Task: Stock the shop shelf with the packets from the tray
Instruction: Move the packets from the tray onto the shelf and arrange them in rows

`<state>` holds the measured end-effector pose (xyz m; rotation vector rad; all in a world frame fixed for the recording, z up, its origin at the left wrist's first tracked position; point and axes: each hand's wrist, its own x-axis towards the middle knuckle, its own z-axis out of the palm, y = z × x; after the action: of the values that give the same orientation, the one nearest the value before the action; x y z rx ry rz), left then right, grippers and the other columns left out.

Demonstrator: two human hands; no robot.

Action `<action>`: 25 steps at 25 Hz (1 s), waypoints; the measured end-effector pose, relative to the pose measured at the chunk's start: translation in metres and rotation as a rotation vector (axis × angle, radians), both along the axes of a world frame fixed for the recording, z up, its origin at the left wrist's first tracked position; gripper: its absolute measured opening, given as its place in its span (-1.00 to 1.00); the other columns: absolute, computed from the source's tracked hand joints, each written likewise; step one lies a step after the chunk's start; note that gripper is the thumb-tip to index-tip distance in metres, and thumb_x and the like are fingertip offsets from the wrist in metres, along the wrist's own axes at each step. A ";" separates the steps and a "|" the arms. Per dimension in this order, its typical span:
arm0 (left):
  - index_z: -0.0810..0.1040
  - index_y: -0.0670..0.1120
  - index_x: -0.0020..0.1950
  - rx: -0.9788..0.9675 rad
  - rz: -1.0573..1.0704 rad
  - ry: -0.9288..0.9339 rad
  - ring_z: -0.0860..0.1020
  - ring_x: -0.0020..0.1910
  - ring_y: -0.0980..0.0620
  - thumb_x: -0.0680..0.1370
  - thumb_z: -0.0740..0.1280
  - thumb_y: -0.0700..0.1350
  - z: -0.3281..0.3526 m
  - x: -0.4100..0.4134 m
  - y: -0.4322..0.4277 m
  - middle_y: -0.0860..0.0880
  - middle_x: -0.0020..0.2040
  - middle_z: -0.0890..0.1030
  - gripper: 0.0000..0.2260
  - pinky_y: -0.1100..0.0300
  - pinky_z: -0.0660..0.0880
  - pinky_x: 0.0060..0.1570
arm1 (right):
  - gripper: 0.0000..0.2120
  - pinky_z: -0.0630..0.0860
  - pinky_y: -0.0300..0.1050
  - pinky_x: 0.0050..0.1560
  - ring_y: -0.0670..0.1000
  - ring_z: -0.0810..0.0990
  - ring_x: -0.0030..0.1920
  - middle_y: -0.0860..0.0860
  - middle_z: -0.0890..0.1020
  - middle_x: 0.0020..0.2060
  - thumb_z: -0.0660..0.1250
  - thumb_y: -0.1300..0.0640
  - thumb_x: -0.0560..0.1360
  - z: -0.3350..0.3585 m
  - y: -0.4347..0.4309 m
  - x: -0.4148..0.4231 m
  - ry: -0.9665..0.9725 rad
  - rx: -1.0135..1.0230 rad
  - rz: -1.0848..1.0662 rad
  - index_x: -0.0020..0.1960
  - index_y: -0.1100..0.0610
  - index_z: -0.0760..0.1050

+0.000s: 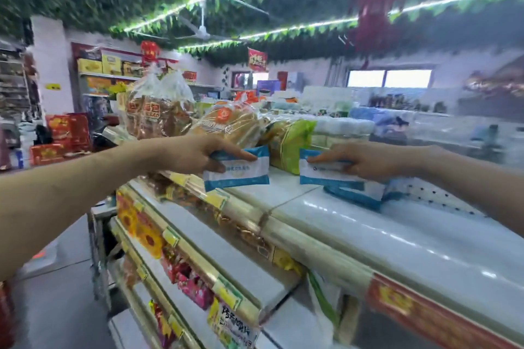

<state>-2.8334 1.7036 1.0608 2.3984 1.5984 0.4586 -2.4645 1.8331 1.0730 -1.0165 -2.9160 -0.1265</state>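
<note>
A: Packets, blue and white: there are two, one in each hand, both up at the top shelf of the shop unit. That shelf is the big pale glossy surface running from the right edge toward the middle.

B: And what stands behind them?

A: A row of bagged bread loaves on the left and a green and yellow bag in the middle, all at the back of the same top level. Lower shelves step down toward the bottom left, with red and pink snack packs and yellow price tags on their front rails.

B: How are the arms placed?

A: Both are stretched forward, nearly straight. The left forearm comes in from the lower left edge and rises to the shelf; the right comes in from the right edge, roughly level.

B: The left hand?

A: The left hand is closed on the left packet, index finger laid along its top edge, thumb under. The packet hangs upright at the shelf's front lip, just in front of the bread.

B: And the right?

A: The right hand clasps the right packet from above, fingers spread over its face. This one sits on the shelf surface just beside the green bag; blur hides whether more packets are stacked under it
</note>
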 end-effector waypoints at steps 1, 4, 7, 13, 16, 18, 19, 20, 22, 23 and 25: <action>0.45 0.47 0.39 0.005 -0.008 0.021 0.60 0.10 0.00 0.69 0.28 -0.18 0.002 0.007 0.009 0.12 0.24 0.57 -0.48 0.06 0.60 0.05 | -0.21 0.28 0.04 0.53 -0.05 0.40 0.46 -0.17 0.39 0.53 0.26 0.28 0.58 -0.004 0.006 0.021 -0.009 -0.012 -0.059 0.38 -0.62 0.23; 0.45 0.50 0.36 0.020 -0.029 0.023 0.60 0.09 0.09 0.69 0.28 -0.18 0.011 0.018 0.030 0.18 0.25 0.58 -0.47 0.15 0.59 0.07 | -0.23 0.26 -0.17 0.43 -0.09 0.40 0.41 -0.15 0.36 0.55 0.25 0.34 0.57 -0.021 0.014 0.060 0.031 -0.054 -0.168 0.47 -0.46 0.29; 0.45 0.52 0.35 0.015 -0.034 0.027 0.62 0.13 0.06 0.69 0.29 -0.17 0.016 0.020 0.045 0.18 0.28 0.58 -0.47 0.09 0.59 0.10 | -0.32 0.31 -0.15 0.40 -0.03 0.44 0.36 -0.10 0.40 0.49 0.25 0.27 0.61 -0.040 0.021 0.055 0.065 0.006 -0.170 0.54 -0.35 0.28; 0.44 0.56 0.32 0.017 -0.050 0.047 0.62 0.09 0.14 0.69 0.29 -0.14 0.011 0.032 0.060 0.28 0.26 0.56 -0.47 0.21 0.57 -0.04 | -0.47 0.23 -0.01 0.06 0.07 0.33 0.12 0.01 0.33 0.18 0.15 -0.10 0.63 -0.060 0.045 0.046 -0.119 0.358 -0.184 0.58 -0.30 0.17; 0.47 0.54 0.31 -0.006 -0.074 -0.001 0.60 0.07 0.14 0.69 0.28 -0.17 0.009 0.045 0.066 0.27 0.24 0.53 -0.47 0.25 0.58 -0.06 | -0.49 0.15 0.00 0.08 0.07 0.29 0.22 -0.02 0.30 0.24 0.13 -0.16 0.63 -0.063 0.043 0.055 -0.127 0.458 -0.185 0.57 -0.31 0.19; 0.48 0.51 0.32 -0.027 -0.101 -0.046 0.59 0.09 0.10 0.69 0.28 -0.19 0.006 0.056 0.076 0.23 0.23 0.52 -0.47 0.21 0.59 -0.01 | -0.49 0.17 0.03 0.14 0.08 0.29 0.27 -0.03 0.30 0.32 0.13 -0.19 0.63 -0.060 0.042 0.059 -0.122 0.467 -0.185 0.57 -0.34 0.17; 0.47 0.52 0.33 -0.033 -0.123 -0.048 0.58 0.11 0.09 0.69 0.28 -0.19 0.004 0.063 0.081 0.22 0.23 0.51 -0.46 0.20 0.59 0.00 | -0.48 0.19 0.06 0.20 0.09 0.28 0.32 -0.03 0.28 0.36 0.13 -0.19 0.64 -0.059 0.041 0.061 -0.104 0.448 -0.194 0.58 -0.35 0.15; 0.46 0.53 0.33 -0.040 -0.150 -0.036 0.57 0.12 0.11 0.69 0.27 -0.19 0.002 0.072 0.088 0.22 0.24 0.50 -0.46 0.20 0.59 0.01 | -0.47 0.19 0.08 0.26 0.09 0.27 0.36 -0.03 0.27 0.41 0.13 -0.19 0.65 -0.057 0.040 0.065 -0.083 0.431 -0.209 0.59 -0.35 0.11; 0.45 0.55 0.32 -0.077 -0.190 -0.023 0.55 0.15 0.15 0.69 0.27 -0.19 -0.001 0.090 0.099 0.28 0.26 0.47 -0.45 0.27 0.58 0.02 | -0.46 0.20 0.10 0.30 0.07 0.26 0.39 -0.05 0.28 0.45 0.12 -0.15 0.67 -0.051 0.038 0.073 -0.005 0.408 -0.238 0.60 -0.36 0.07; 0.45 0.55 0.32 -0.096 -0.216 -0.016 0.54 0.17 0.18 0.69 0.27 -0.20 -0.002 0.099 0.104 0.32 0.27 0.45 -0.44 0.32 0.57 0.02 | -0.46 0.21 0.08 0.28 0.05 0.26 0.38 -0.07 0.30 0.45 0.13 -0.13 0.67 -0.047 0.036 0.079 0.041 0.414 -0.252 0.61 -0.35 0.07; 0.45 0.52 0.34 -0.115 -0.279 0.034 0.49 0.20 0.22 0.69 0.27 -0.23 -0.005 0.121 0.115 0.38 0.29 0.39 -0.42 0.42 0.54 0.02 | -0.45 0.23 0.06 0.24 0.02 0.29 0.33 -0.08 0.34 0.41 0.16 -0.08 0.67 -0.042 0.031 0.096 0.089 0.454 -0.298 0.61 -0.34 0.09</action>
<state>-2.7121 1.8191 1.0562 2.4992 1.2376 0.2675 -2.3683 1.8646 1.0311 -1.3079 -2.4621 -0.6963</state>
